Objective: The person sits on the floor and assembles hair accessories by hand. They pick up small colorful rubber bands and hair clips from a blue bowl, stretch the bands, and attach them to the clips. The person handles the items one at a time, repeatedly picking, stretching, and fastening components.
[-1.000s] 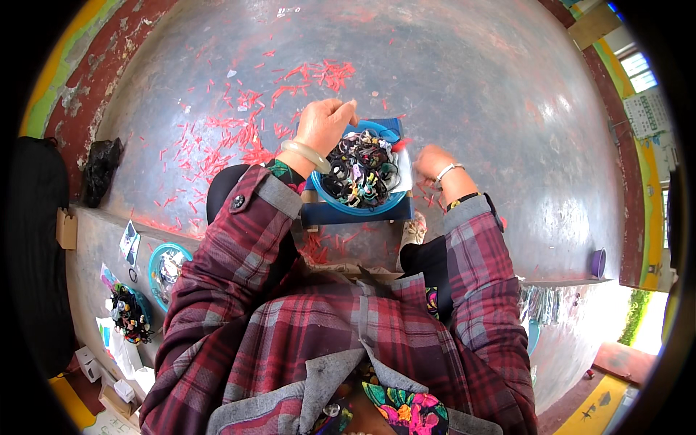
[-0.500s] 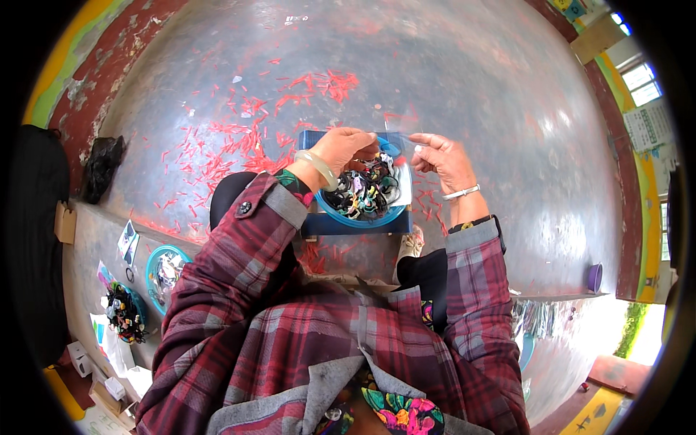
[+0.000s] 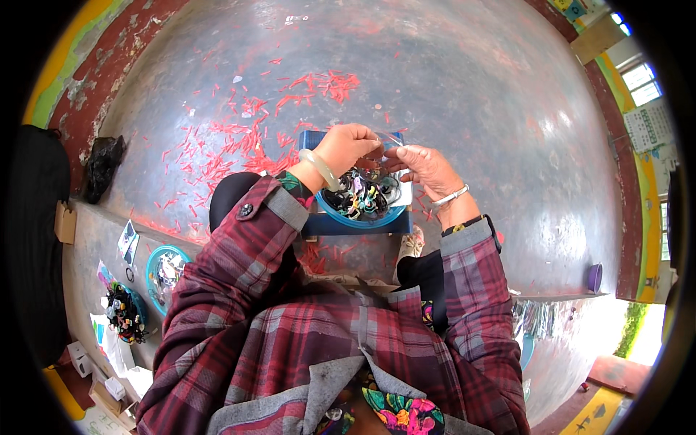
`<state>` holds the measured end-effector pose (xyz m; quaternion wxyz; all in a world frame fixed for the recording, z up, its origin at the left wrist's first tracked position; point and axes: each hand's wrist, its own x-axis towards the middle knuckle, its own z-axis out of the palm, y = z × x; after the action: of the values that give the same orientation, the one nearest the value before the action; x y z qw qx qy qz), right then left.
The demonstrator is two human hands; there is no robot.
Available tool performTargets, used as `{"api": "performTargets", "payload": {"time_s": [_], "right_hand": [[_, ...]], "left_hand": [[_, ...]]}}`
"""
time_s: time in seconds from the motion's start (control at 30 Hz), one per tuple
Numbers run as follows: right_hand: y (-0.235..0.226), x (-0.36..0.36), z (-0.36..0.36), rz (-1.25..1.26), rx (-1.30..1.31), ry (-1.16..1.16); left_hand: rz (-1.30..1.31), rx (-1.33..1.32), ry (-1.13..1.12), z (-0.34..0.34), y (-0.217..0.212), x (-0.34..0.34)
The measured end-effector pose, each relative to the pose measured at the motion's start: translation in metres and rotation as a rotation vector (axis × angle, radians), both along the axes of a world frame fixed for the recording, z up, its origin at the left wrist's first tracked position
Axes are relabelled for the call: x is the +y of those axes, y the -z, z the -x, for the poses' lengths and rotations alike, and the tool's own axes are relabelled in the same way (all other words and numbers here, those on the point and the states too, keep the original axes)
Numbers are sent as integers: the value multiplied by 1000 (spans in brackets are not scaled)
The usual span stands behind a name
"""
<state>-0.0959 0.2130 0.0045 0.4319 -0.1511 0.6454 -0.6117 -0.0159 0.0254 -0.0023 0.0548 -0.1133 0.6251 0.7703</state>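
Observation:
My left hand (image 3: 348, 150), a pale bangle at its wrist, is closed in a pinch above the far side of a blue basin (image 3: 342, 217). Whatever lies between its fingertips is too small to make out. Close beside it, my right hand (image 3: 428, 169) has thumb and fingers pressed together, with a thin pale sliver (image 3: 395, 140) showing at the tips; its kind is unclear. Below both hands, the basin holds a heap of black elastic bands with coloured bits (image 3: 366, 196), which look like hair ties. The basin stands on a blue stool (image 3: 312, 138).
Red strips (image 3: 239, 145) litter the floor left and ahead. To my left are a second blue basin (image 3: 150, 279), a pile of dark bands with coloured bits (image 3: 123, 312) and a cardboard box (image 3: 65, 222). A black bag (image 3: 104, 168) lies by the wall; a purple tub (image 3: 594, 277) stands far right.
My right hand has moved left and slightly down, bringing its fingertips close to the left hand's. The left hand has barely shifted.

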Motion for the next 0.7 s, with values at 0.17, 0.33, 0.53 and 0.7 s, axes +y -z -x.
{"api": "performTargets", "payload": {"time_s": [0.17, 0.33, 0.53, 0.7], "right_hand": [[12, 7, 15, 46, 72, 210], [15, 3, 13, -16, 313, 66], [24, -16, -4, 61, 351, 105], [22, -17, -4, 1, 240, 215]], "left_hand": [[-82, 43, 158, 1, 4, -6], [-286, 63, 172, -3, -10, -9], [-486, 88, 186, -6, -18, -8], [-524, 91, 137, -7, -18, -13]]}}
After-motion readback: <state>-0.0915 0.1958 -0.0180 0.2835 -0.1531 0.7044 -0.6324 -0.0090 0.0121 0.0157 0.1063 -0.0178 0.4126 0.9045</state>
